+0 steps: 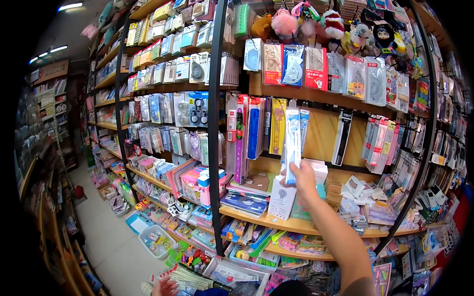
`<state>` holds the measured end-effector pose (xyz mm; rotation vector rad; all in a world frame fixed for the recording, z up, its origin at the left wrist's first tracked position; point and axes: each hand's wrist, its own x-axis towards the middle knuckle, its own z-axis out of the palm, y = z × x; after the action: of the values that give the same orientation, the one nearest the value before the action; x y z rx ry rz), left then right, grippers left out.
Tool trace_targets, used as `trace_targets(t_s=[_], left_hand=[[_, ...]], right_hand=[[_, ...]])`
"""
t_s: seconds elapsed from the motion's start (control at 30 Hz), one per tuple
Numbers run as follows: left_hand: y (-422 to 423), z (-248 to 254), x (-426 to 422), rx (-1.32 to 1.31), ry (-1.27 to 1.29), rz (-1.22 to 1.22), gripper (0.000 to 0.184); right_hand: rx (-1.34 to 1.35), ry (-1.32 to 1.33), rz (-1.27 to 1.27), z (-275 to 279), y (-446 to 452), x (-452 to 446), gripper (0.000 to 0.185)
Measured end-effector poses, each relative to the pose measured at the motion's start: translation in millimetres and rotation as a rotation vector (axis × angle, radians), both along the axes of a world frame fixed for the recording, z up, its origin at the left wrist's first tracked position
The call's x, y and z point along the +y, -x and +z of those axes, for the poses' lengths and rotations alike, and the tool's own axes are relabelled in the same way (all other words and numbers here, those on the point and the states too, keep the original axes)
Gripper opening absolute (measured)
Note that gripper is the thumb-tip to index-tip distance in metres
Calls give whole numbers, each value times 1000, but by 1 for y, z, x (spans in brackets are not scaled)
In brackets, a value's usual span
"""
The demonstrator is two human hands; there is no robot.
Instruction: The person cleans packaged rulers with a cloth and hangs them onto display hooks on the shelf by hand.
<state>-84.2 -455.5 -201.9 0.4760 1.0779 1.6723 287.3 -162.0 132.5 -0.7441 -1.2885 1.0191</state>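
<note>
My right hand (302, 178) reaches out to the rack, its fingers closed around the lower end of a long white-and-blue packet (293, 130). The packet stands upright in front of a hook, and what is inside is hard to make out. Beside it on the left hang yellow ruler packets (277, 126) and a blue one (255, 128). Just below the hand stands a white box (282, 201) on the shelf. My left hand (165, 286) shows only partly at the bottom edge, fingers apart, near some long pale packets (190, 277).
Protractor and ruler packs (293, 65) hang above, with plush keychains (285, 23) over them. A black upright post (215, 123) divides the racks. Low down are a clear plastic bin (157, 241) and a grey crate (237, 274). A tiled aisle (96, 217) runs along the left.
</note>
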Motion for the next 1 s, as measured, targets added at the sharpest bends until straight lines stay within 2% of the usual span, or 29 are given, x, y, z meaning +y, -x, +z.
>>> trace_targets(t_s=[0.03, 0.1, 0.13, 0.2, 0.27, 0.6, 1.0], left_hand=[[7, 6, -14, -39, 99, 83, 59], [39, -26, -50, -48, 57, 113, 53], [44, -27, -64, -80, 100, 212, 50], [54, -35, -84, -219, -128, 198, 49], [55, -32, -90, -264, -144, 179, 48], [54, -44, -74, -266, -13, 185, 47], [50, -38, -72, -264, -23, 179, 46]], right_hand=[[4, -6, -4, 5, -2, 10, 16], [11, -17, -8, 11, -3, 29, 17], [10, -20, -25, 15, -3, 32, 17], [5, -25, -56, 21, 0, 35, 16], [0, -21, -66, 24, 3, 35, 16], [-9, 6, -62, 22, 4, 31, 19], [-40, 24, -90, 32, 3, 29, 21]])
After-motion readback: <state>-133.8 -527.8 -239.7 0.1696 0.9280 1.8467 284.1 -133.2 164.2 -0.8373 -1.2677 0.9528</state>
